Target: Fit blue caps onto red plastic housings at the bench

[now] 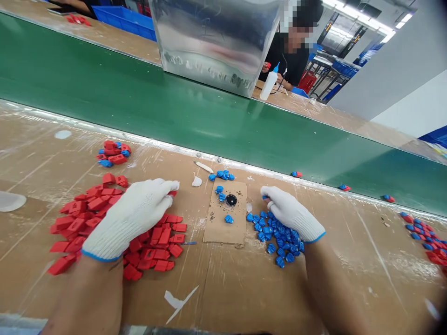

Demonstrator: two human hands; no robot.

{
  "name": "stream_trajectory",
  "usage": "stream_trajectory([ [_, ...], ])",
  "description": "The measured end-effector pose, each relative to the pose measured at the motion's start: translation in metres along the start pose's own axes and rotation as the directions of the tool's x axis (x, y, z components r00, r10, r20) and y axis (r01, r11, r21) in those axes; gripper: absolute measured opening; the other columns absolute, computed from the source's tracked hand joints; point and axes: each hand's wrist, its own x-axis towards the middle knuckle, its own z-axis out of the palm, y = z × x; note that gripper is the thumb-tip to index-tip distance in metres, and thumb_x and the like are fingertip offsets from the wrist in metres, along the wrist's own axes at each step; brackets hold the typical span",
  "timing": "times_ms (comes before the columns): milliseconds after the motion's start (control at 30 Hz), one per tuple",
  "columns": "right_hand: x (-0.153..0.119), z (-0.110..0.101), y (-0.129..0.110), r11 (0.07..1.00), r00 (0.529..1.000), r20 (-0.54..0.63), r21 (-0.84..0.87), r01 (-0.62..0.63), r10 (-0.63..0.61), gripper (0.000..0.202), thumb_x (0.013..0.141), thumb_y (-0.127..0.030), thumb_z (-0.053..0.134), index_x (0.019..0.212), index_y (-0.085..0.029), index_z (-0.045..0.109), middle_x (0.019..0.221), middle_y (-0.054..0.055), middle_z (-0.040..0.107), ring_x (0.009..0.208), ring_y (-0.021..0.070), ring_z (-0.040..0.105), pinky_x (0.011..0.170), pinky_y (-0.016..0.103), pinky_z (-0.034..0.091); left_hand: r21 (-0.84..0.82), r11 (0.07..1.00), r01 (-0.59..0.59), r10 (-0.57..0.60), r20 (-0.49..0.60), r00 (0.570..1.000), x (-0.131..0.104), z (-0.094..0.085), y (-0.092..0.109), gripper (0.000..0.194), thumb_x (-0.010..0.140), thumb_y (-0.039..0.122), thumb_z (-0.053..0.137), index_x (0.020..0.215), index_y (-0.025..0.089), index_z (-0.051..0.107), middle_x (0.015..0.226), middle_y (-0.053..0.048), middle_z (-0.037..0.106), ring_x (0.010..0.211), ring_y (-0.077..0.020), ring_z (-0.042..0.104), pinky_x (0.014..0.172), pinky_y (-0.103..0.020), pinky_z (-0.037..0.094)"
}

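Note:
My left hand (pixel 139 204), in a white knit glove, is closed on a small red plastic piece whose end shows between the fingertips. It is above a heap of red plastic pieces (pixel 162 237). My right hand (pixel 289 209), gloved likewise, pinches a small blue plastic piece (pixel 265 197) at the edge of a pile of blue pieces (pixel 279 235). Between my hands lies a cardboard sheet (pixel 223 230) bearing a small round dish of black stuff (pixel 231 200) and a few loose blue pieces (pixel 228 219).
A green conveyor belt (pixel 195 118) runs behind the worktable, with several joined red-and-blue pieces (pixel 344 187) at its near edge. More joined pieces (pixel 113 153) lie left. A metal bin (pixel 216 46) stands across the belt. Beyond sits a person (pixel 293 51) near a white squeeze bottle (pixel 268 85).

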Motion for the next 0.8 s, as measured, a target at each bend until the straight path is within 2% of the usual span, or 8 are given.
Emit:
stream_trajectory([
  [67,0.002,-0.001,-0.007,0.992,0.988,-0.153,0.118,0.037,-0.018,0.016,0.099,-0.015,0.046,0.106,-0.022,0.059,0.091,0.002,0.064,0.077,0.0193,0.058,0.074,0.032,0.046,-0.230,0.973,-0.002,-0.022,-0.103,0.994,-0.003,0.005,0.015,0.040,0.095,0.032,0.053,0.127,0.021,0.074,0.113,-0.012,0.078,0.105,-0.0333,0.072,0.098,-0.045,0.054],
  [133,0.008,-0.001,-0.020,0.967,0.960,-0.274,0.224,0.122,-0.057,0.018,0.105,-0.022,0.046,0.113,-0.021,0.062,0.094,0.002,0.067,0.080,0.0190,0.063,0.077,0.033,0.049,-0.522,0.853,-0.004,-0.083,-0.142,0.986,-0.007,0.014,0.033,0.038,0.099,0.035,0.053,0.129,0.020,0.072,0.109,-0.010,0.075,0.099,-0.0282,0.072,0.093,-0.041,0.057],
  [267,0.031,0.005,-0.050,0.914,0.944,-0.310,0.341,0.221,-0.113,0.019,0.104,-0.021,0.050,0.113,-0.021,0.067,0.094,0.001,0.069,0.080,0.0165,0.065,0.078,0.031,0.051,-0.930,0.364,-0.039,-0.117,-0.087,0.989,-0.008,0.038,0.068,0.025,0.101,0.039,0.060,0.114,0.020,0.070,0.087,-0.003,0.066,0.078,-0.0184,0.066,0.075,-0.034,0.059],
  [333,0.039,0.006,-0.058,0.906,0.950,-0.285,0.355,0.232,-0.132,0.013,0.102,-0.019,0.055,0.104,-0.021,0.067,0.090,0.000,0.067,0.079,0.0158,0.061,0.077,0.030,0.050,-0.990,0.140,-0.025,-0.092,-0.038,0.995,-0.005,0.045,0.078,0.019,0.098,0.037,0.065,0.107,0.020,0.067,0.078,0.000,0.061,0.071,-0.0157,0.062,0.071,-0.032,0.058],
  [400,0.042,0.006,-0.061,0.896,0.944,-0.285,0.357,0.263,-0.164,0.010,0.099,-0.017,0.059,0.094,-0.022,0.065,0.091,0.001,0.066,0.084,0.0174,0.061,0.079,0.031,0.050,-1.000,-0.003,0.019,-0.082,0.019,0.996,-0.002,0.048,0.082,0.017,0.095,0.035,0.071,0.101,0.020,0.065,0.076,0.002,0.061,0.070,-0.0141,0.062,0.071,-0.031,0.058],
  [533,0.042,0.000,-0.063,0.876,0.927,-0.291,0.350,0.332,-0.235,0.015,0.097,-0.016,0.062,0.085,-0.024,0.062,0.092,0.002,0.067,0.087,0.0193,0.061,0.079,0.033,0.050,-0.993,-0.093,0.066,-0.124,0.077,0.989,0.001,0.043,0.079,0.018,0.089,0.031,0.078,0.092,0.019,0.064,0.082,0.000,0.065,0.074,-0.0130,0.065,0.074,-0.030,0.057],
  [700,0.049,0.002,-0.072,0.848,0.922,-0.190,0.365,0.385,-0.337,0.022,0.096,-0.013,0.061,0.077,-0.023,0.058,0.079,-0.002,0.062,0.073,0.0156,0.055,0.072,0.031,0.046,-0.994,-0.088,0.066,-0.206,0.083,0.975,0.005,0.045,0.071,0.021,0.085,0.029,0.083,0.097,0.018,0.070,0.083,0.001,0.069,0.074,-0.0124,0.067,0.075,-0.029,0.057],
  [800,0.058,0.007,-0.072,0.871,0.898,-0.159,0.225,0.437,-0.410,0.018,0.097,-0.014,0.064,0.081,-0.023,0.063,0.081,0.000,0.064,0.080,0.0181,0.058,0.076,0.032,0.044,-0.996,-0.061,0.068,-0.233,0.080,0.969,0.006,0.048,0.070,0.025,0.084,0.029,0.083,0.104,0.018,0.073,0.085,0.001,0.070,0.073,-0.0115,0.068,0.076,-0.029,0.058],
])
